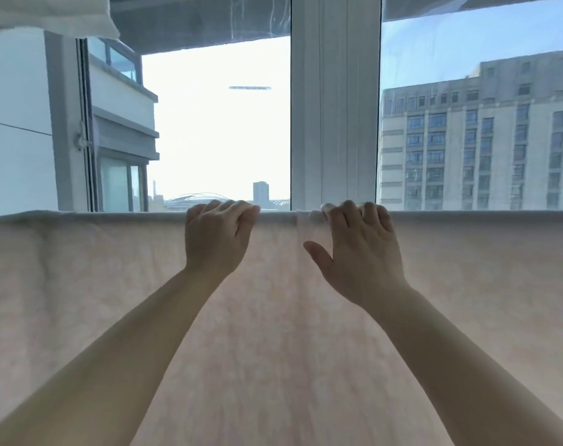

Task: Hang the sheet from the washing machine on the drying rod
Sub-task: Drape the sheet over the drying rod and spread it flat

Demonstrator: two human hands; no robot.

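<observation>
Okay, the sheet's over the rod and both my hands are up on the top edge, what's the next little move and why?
Probably slide the right hand outward along the top fold, smoothing the sheet. A small bunched pleat sits under its fingers, while the fold beside the left hand already lies flat.

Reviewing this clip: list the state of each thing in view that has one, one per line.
sheet: draped over the rod, hanging flat, with a small bunched fold at the top edge.
drying rod: hidden under the sheet's top fold.
left hand: fingers curled over the sheet's top edge.
right hand: fingers curled over the top edge beside the fold, thumb spread.
window: glass panes in a white frame; whether it is open cannot be told.
</observation>
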